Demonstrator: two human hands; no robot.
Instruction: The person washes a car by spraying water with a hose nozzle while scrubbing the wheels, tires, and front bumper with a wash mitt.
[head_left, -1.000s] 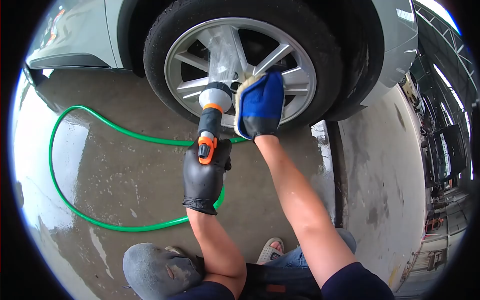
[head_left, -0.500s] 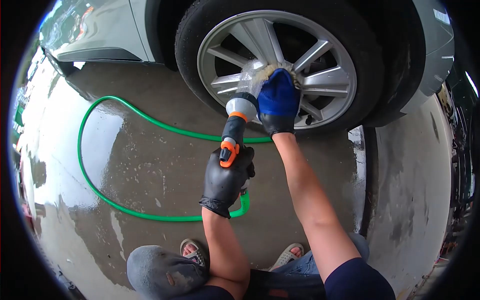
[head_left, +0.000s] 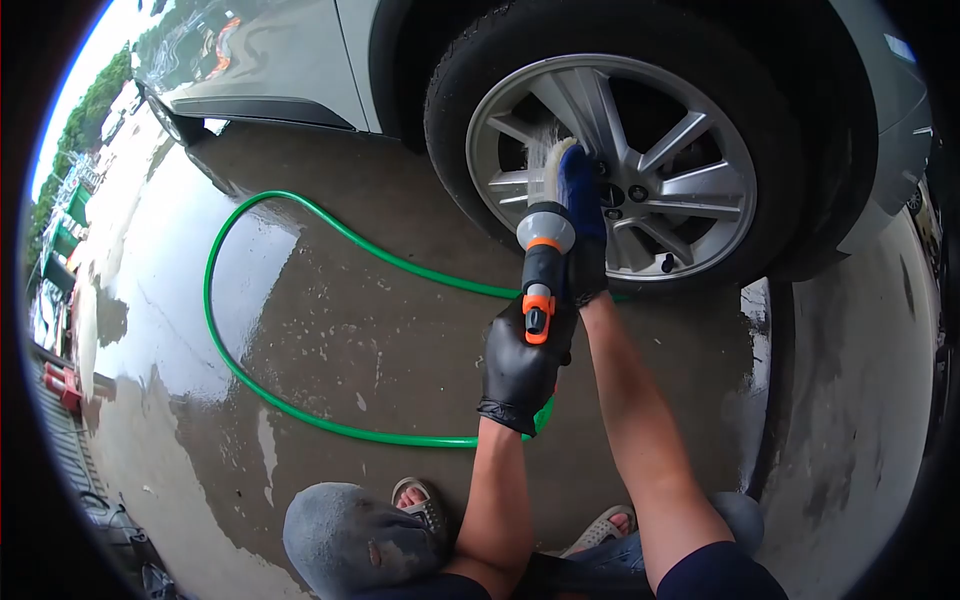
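Spray nozzle (head_left: 545,258), orange and grey, points forward along its length, before the lower left edge of the wheel (head_left: 625,180); the black-gloved left hand (head_left: 520,365) clamps it. Blue mitt (head_left: 577,185) covers the right hand (head_left: 586,240), finger spacing hidden. Green hose (head_left: 209,290) loops behind.

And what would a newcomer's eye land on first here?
Probably the bright green hose, looping over the wet floor left of centre. Next, the silver wheel at upper right, with the right hand in a blue mitt before its spokes. Beside that, the black-gloved left hand grips an orange-trimmed spray nozzle, water streaking from it.
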